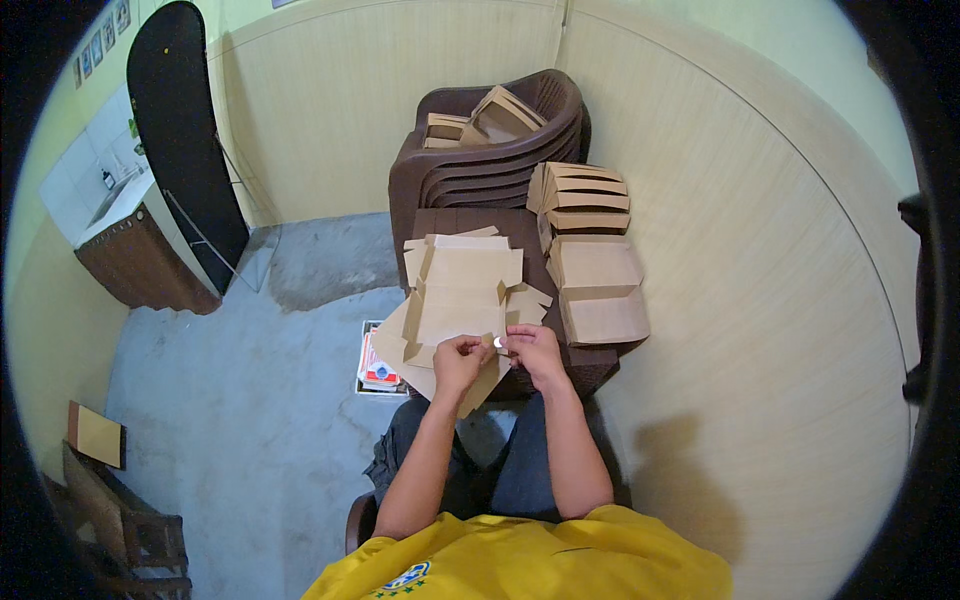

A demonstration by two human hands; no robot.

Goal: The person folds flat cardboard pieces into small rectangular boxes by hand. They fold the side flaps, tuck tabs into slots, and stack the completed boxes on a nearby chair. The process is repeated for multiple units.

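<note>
Pale panelled walls (740,250) curve round a blue-grey floor (230,430), and tucked in the corner stands a tall stack of brown chairs (440,180), with a brown work surface (465,222) just in front of it. Folded boxes (605,315) sit along its right side. And centre stage, lying on that surface right in front of the person, the opened-out cardboard blank (460,305)!

Here's the danger: it rests on loose flat sheets (388,345) fanned out beneath, jutting past the near edge of the surface. A hard push down there could tip or slide the lot, since that overhang looks unsupported. Then the small stuff: should the white piece meet the card crooked, or cling to a fingertip, that corner could end up skewed; thin board like this would likely crease under a heavy thumb.

Now the look of it: plain tan, matte, longer than wide, a fold line across the middle, side flaps partly raised, notches where they meet the crease.

Down to the hands: the left hand (459,363) has its fingers drawn together at the near corner; whether card is between them, I can't tell. The right hand (537,352) pinches that tiny white piece (498,342), thumb and finger closed on it!
</note>
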